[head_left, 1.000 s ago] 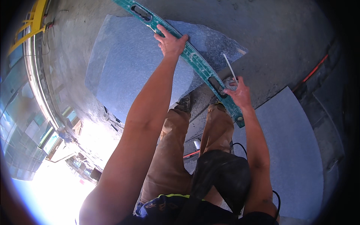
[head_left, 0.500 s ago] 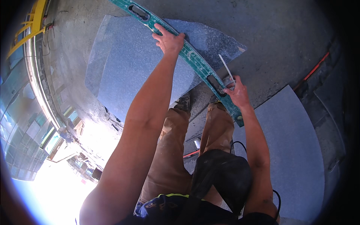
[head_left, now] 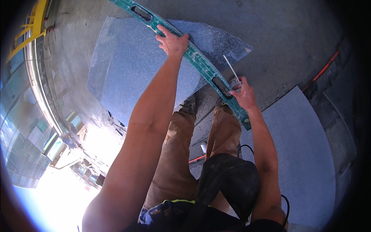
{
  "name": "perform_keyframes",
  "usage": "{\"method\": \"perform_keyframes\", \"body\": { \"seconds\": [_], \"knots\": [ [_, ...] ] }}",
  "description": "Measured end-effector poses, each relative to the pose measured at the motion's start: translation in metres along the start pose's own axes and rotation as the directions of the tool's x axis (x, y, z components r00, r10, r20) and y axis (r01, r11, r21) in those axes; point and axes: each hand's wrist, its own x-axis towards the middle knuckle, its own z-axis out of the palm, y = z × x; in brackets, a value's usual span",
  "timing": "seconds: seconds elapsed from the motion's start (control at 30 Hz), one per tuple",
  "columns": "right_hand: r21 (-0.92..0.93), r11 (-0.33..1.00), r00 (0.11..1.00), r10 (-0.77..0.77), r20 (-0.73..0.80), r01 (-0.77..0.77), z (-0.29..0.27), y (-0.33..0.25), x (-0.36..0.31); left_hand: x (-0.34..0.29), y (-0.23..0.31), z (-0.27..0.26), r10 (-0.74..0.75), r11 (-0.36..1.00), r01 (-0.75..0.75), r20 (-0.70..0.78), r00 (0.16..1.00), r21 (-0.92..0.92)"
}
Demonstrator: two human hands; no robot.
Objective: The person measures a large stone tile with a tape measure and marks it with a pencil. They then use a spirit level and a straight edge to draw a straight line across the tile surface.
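Note:
A long green spirit level [head_left: 199, 61], smeared with pale dust, lies diagonally across a large grey stone slab [head_left: 135, 65]. My left hand [head_left: 174, 41] grips the level near its middle, fingers over its edge and thumb side toward the right. At the level's lower right end, my right hand [head_left: 244, 94] is closed around a thin white stick [head_left: 232, 70] that points up and left over the slab's corner. Its fingers touch or nearly touch the level's edge beside the oval hand hole; which, I cannot tell.
Another smooth grey slab [head_left: 295, 154] lies to my right. A red-orange strip [head_left: 326, 65] runs along the floor beyond it. Yellow metal framing [head_left: 36, 23] stands at the far left, above leaning sheets. Bright light floods the lower left. My shoes are at the slab's near edge.
Very little differs. The hands, level and white stick sit a few pixels further left and up in the picture, with the same grip on each.

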Motion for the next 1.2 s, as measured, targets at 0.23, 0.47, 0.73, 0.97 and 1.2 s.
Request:
{"method": "perform_keyframes", "body": {
  "seconds": [0.23, 0.47, 0.73, 0.97, 1.2],
  "knots": [
    [0.008, 1.0, 1.0, -0.023, -0.014, 0.023, 0.0005, 0.0024, 0.0002, -0.0014, 0.0011, -0.001, -0.014, 1.0, 0.013, -0.008, 1.0, -0.014],
    [0.056, 0.998, 1.0, 0.016, 0.009, -0.016, 0.0027, 0.0034, 0.0006, 0.0002, 0.0011, -0.0019, -0.016, 1.0, 0.016, 0.0, 1.0, -0.014],
    [0.065, 0.997, 0.999, 0.033, 0.031, -0.035, 0.0006, -0.0015, 0.0004, -0.0005, 0.0017, -0.001, -0.02, 1.0, 0.02, -0.002, 1.0, -0.014],
    [0.059, 0.998, 0.999, 0.031, 0.014, -0.031, 0.0043, 0.0011, 0.0018, -0.0007, 0.0032, -0.0032, -0.024, 1.0, 0.024, 0.01, 1.0, -0.014],
    [0.061, 0.998, 0.999, 0.032, 0.012, -0.033, 0.0055, 0.0035, 0.0006, -0.0005, 0.0019, -0.0034, -0.018, 1.0, 0.018, 0.001, 1.0, -0.007]
  ]
}}
